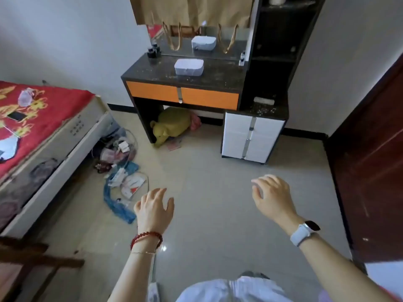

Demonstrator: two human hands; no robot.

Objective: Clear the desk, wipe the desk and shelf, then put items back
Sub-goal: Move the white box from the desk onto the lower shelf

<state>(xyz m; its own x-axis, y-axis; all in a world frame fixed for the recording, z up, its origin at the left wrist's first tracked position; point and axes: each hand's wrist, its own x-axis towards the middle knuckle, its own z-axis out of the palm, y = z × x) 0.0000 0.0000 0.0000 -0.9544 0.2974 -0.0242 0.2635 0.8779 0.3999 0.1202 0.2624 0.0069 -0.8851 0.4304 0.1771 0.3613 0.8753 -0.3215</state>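
Observation:
The dark, dusty desk [152, 71] with orange drawers stands against the far wall, well ahead of me. On it lie a white lidded box [188, 66], small black bottles [153, 52] at the back left and a small white bottle [242, 59] at the back right. A tall black shelf [274, 57] rises on its right side. My left hand [153, 211], with a red bracelet, and my right hand [272, 196], with a watch, hover over the floor, fingers apart, holding nothing.
A mirror [231, 33] half covered by brown paper hangs behind the desk. A white cabinet [250, 137] stands under the shelf. A yellow plush toy [172, 125] lies under the desk. Bags and packets [122, 171] litter the floor beside a red-covered bed [43, 110]. A dark door [370, 160] is at right.

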